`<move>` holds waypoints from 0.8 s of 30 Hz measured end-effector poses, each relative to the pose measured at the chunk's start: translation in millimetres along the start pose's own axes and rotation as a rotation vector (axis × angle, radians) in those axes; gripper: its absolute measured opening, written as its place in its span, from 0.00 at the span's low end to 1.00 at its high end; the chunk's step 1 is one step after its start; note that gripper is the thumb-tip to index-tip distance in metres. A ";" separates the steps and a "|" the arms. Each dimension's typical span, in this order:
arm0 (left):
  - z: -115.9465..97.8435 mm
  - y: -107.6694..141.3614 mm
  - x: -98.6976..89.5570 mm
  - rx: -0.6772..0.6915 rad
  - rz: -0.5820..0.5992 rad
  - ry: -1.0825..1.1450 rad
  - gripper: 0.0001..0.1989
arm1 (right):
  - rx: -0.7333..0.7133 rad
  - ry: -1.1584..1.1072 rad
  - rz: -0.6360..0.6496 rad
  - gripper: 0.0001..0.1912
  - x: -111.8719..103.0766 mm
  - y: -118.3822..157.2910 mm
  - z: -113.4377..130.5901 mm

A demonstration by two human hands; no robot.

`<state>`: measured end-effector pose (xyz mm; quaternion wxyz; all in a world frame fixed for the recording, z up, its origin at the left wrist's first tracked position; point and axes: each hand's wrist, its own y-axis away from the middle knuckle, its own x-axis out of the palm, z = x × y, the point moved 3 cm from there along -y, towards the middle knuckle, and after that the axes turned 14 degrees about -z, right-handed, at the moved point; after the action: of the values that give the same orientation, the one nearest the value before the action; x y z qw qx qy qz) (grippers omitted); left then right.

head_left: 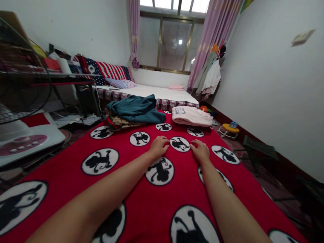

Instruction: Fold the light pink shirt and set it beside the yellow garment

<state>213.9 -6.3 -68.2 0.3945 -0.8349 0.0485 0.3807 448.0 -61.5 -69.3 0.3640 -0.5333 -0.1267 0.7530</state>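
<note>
My left hand (159,147) and my right hand (200,151) reach forward over a red blanket (136,158) printed with black monkey figures in white circles. Both hands hang at or just over the cloth, thumbs apart from loosely bent fingers, holding nothing. A gap about one printed circle wide lies between them. Beyond my left hand is a pile of clothes, a dark teal garment (138,108) on top of a brown patterned cloth (121,122). Past my right hand sits a folded pale pink garment (191,116) with a blue print.
A bed (154,91) with a white cover stands under the window. To the left are a cluttered desk (73,80) and a fan (20,74). On the right are a yellow-topped stool (230,128), a dark folding stool (259,148) and hanging clothes (211,77).
</note>
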 end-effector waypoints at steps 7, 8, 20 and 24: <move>68.7 -51.1 -76.4 -0.159 -0.268 -0.426 0.22 | -0.020 -0.042 -0.037 0.15 4.6 -1.1 -3.8; 84.8 -61.3 -92.4 -0.251 -0.309 -0.523 0.23 | -0.018 -0.037 -0.039 0.15 5.0 -1.4 -4.2; 137.9 -100.0 -143.9 -0.499 -0.095 -0.619 0.16 | -0.023 -0.034 -0.051 0.16 5.6 -1.2 -4.5; 81.1 -107.5 -147.2 -0.366 -0.150 -0.580 0.16 | 0.018 -0.136 -0.074 0.14 6.5 -2.1 -6.7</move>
<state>102.6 91.3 65.6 0.2625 -0.7503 -0.1962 0.5742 453.8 -56.9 -75.4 0.3868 -0.4724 -0.1642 0.7748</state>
